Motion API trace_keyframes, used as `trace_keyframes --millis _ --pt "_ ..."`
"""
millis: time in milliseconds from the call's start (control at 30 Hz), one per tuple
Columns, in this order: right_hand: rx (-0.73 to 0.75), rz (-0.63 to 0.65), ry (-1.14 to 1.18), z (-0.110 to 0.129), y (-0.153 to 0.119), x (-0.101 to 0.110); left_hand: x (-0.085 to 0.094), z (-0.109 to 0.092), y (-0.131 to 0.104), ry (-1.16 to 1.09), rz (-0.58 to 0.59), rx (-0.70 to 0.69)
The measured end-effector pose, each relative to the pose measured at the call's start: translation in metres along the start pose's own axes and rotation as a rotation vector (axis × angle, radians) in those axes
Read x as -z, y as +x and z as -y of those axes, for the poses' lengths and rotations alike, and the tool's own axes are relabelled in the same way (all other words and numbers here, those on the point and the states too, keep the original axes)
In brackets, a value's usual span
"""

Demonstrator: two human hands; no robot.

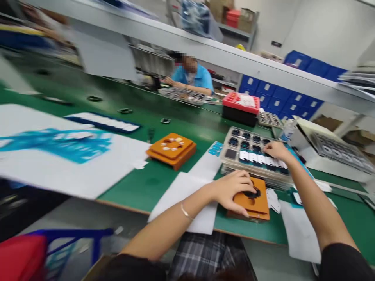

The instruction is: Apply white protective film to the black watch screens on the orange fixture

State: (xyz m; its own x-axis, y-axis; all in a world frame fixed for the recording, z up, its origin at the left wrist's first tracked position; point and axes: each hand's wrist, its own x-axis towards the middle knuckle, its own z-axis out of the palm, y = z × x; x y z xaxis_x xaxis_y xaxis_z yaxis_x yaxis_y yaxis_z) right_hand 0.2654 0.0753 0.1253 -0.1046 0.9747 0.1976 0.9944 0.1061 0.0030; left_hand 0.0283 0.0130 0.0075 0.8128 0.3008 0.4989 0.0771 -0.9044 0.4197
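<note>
- The left hand (234, 191) lies palm-down on an orange jig (254, 203), fingers spread and loosely curled over a small black part (253, 192) at the jig's middle; whether it grips the part cannot be told.
- The jig sits close to the near edge of the green table (152, 183), with a white sheet (187, 195) touching its left side and overhanging that edge.
- The right hand (275, 150) reaches over a tray (252, 154) just behind the jig, fingers bent down onto a row of white pieces; blur hides whether it has pinched one.
- The tray tops a short stack of like trays; its pockets hold dark blue pieces at the back and white ones along the front row.
- A second orange jig (171, 150) stands well apart to the left, with bare green table around it.
- Further left a large white board (73, 171) with a blue smear covers the table's near corner.
- To the right of the tray a white box (331, 156) holds a grey tray of parts.
- Behind the tray is a black bin with a red lid (240, 107).
- Across the table a person in a blue shirt (193, 76) sits at another tray.
- Small white scraps (272, 199) lie just right of the near jig.
</note>
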Motion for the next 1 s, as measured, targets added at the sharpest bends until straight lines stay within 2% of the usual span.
trace_keyframes --millis 200,433,533,667,800,933,1000 --pt "-0.105 0.127 -0.004 -0.002 0.017 -0.021 0.004 -0.005 -0.003 -0.007 0.026 0.037" --pt "-0.149 0.258 0.046 -0.011 0.045 -0.025 0.006 -0.005 -0.002 -0.033 0.049 0.061" --pt "-0.184 0.263 0.083 -0.017 0.050 -0.028 0.006 -0.004 -0.003 -0.035 0.039 0.049" --pt "-0.175 0.107 0.176 -0.023 0.045 -0.030 0.005 -0.003 -0.005 0.002 0.023 0.020" --pt "-0.075 -0.164 0.315 -0.025 0.025 -0.023 0.005 -0.002 -0.005 0.050 -0.019 -0.029" --pt "0.019 -0.385 0.458 -0.016 -0.004 -0.019 0.003 -0.001 -0.005 0.096 -0.093 -0.075" --pt "0.095 -0.582 0.549 -0.012 -0.015 -0.020 0.002 -0.001 -0.004 0.102 -0.102 -0.079"
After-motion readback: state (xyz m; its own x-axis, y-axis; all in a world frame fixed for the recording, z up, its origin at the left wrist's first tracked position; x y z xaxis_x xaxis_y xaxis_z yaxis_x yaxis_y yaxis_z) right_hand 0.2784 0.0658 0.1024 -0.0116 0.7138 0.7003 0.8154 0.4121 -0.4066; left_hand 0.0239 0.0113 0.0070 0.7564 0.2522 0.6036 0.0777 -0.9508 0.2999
